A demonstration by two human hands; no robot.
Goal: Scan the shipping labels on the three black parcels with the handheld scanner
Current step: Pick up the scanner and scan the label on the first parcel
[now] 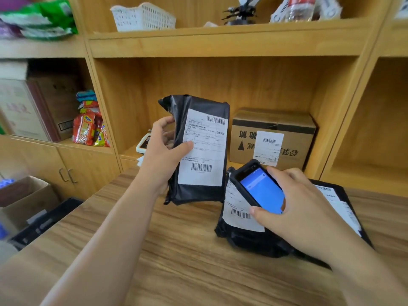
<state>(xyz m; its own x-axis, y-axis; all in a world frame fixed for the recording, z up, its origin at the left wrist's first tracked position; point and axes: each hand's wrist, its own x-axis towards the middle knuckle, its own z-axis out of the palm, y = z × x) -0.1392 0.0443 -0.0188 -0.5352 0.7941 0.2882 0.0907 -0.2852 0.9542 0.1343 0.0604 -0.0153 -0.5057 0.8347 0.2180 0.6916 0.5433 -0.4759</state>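
My left hand [164, 149] grips a black parcel [181, 186] by its left edge and holds it upright above the wooden table [176, 250], with its white shipping label [204, 151] facing me. My right hand [302, 208] holds the handheld scanner [258, 188], a black device with a lit blue screen, just right of and below that parcel. A second black parcel [247, 239] lies flat on the table under the scanner, its label [236, 210] partly covered. A third black parcel [340, 195] lies at the right, mostly hidden by my right hand.
A wooden shelf unit stands behind the table. A labelled cardboard box [273, 138] sits in its middle bay, snack packets [90, 127] in the left bay, and a white basket [142, 17] above. An open carton [24, 199] and a black crate [44, 221] stand on the floor at left.
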